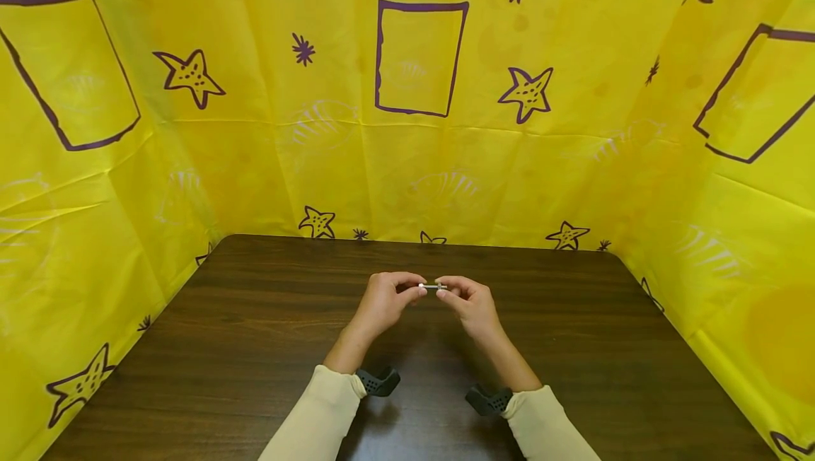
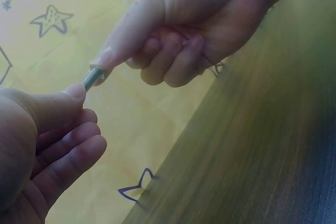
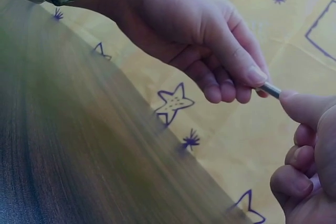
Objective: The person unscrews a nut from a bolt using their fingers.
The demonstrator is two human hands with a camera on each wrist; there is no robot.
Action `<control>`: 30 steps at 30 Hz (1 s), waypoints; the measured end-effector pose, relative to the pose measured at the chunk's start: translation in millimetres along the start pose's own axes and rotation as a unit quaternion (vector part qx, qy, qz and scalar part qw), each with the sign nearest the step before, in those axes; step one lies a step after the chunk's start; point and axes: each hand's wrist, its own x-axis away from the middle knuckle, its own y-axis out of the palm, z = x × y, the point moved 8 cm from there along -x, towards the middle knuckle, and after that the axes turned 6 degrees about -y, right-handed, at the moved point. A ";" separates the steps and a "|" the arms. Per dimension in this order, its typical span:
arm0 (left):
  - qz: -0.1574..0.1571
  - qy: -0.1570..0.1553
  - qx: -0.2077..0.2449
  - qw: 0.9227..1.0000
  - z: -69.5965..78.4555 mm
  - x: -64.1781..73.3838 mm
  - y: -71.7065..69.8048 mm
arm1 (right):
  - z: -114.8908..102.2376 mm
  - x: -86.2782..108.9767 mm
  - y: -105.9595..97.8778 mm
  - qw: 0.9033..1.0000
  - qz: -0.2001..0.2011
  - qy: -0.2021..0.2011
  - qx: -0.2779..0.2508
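A short silver bolt is held level between both hands above the table, and its thread shows in the left wrist view. My left hand pinches one end between thumb and fingertips, which hide the bolt's head. My right hand pinches a small metal nut on the other end, thumb against index finger. In the head view, the bolt's tip pokes out just past the right fingertips. The right hand's other fingers are curled in; the left hand's are loosely bent.
The dark wood-grain table spreads beneath both hands. Yellow cloth with purple stars and fish drawings walls in its back and sides. Each wrist wears a dark strap mount, such as the left wrist mount.
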 end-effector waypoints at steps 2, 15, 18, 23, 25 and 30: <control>0.001 0.000 -0.002 1.000 -0.5 0.1 -0.1 | -0.3 0.3 0.5 1.000 -0.002 -0.003 0.003; 0.003 0.006 -0.003 1.000 -0.6 0.3 -0.5 | -4.9 0.9 5.0 0.999 -0.019 0.003 0.051; 0.000 0.006 -0.003 1.000 -0.7 -0.2 0.8 | 13.8 -0.5 3.6 0.998 -0.013 0.016 0.065; -0.003 0.013 -0.006 1.000 1.3 -0.2 4.9 | 42.2 -0.7 1.0 0.995 -0.005 0.040 0.097; -0.004 0.014 -0.004 1.000 2.1 -0.1 6.2 | 43.6 0.0 0.6 0.993 -0.007 0.049 0.107; -0.016 0.005 -0.003 1.000 1.8 0.6 8.1 | 29.7 1.7 3.4 0.995 -0.026 0.050 0.085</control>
